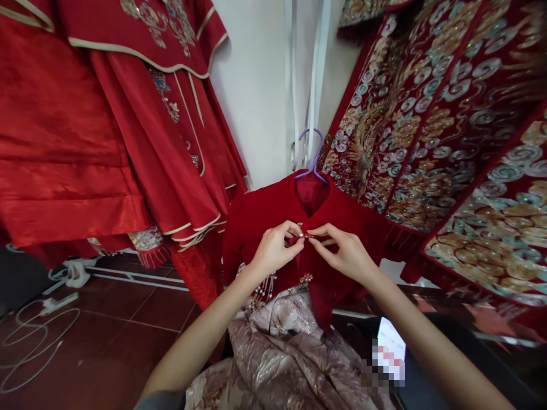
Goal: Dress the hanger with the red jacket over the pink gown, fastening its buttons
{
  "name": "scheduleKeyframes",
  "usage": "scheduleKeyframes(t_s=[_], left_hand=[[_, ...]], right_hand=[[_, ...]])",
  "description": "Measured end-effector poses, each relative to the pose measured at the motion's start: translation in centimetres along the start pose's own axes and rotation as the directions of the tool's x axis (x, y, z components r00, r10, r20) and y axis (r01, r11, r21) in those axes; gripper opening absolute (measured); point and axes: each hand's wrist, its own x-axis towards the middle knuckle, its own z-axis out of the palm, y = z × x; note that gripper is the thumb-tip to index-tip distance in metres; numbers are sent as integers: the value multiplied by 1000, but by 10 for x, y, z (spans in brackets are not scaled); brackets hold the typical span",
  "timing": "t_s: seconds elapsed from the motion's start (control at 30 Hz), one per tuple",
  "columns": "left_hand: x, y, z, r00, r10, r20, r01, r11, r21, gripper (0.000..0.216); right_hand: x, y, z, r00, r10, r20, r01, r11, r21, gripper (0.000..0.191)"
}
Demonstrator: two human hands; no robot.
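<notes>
Both arms reach forward from the bottom of the view, angled inward so that the hands meet over the middle of the red jacket (265, 208). The left hand (276, 247) has its palm turned inward, its thumb and index finger nearly closed on one side of a small front fastening (306, 235), the other fingers curled in. The right hand (344, 250) mirrors it, thumb and forefinger pinched on the other side of the fastening, the remaining fingers loosely bent. The fingertips hide most of the small piece, so its exact shape cannot be told.

The fastening lies crosswise over the front opening, between the neckline and a lower gold fastening (306, 278). The jacket faces the person, collar at the far end, with its front opening running from there toward the person. A purple hanger (317, 154) sits in the neck, its hook upward near white straps (316, 57).

Below the hem, shiny patterned fabric (273, 359) bunches in folds. Plain red garments (166, 131) hang on the left and heavily embroidered ones (427, 114) on the right, crowding the jacket's sides. A lit phone (391, 330), partly pixelated, lies beside the right forearm; a white cable (38, 347) loops on the tiled floor (123, 341). Nothing covers the hands.
</notes>
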Motion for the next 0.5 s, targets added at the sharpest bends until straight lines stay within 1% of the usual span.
scheduleKeyframes(t_s=[0.2,0.37,0.5], left_hand=[[-7,7,1,999,14,-41,-9,993,121,11],[-13,20,6,991,104,-80,-75,949,306,10],[-18,24,7,988,136,-71,-89,886,455,12]], right_hand=[[2,3,1,1000,8,4,-8,999,39,16],[-3,0,6,991,53,-125,-41,995,93,20],[-9,1,14,983,69,-171,-44,988,147,23]])
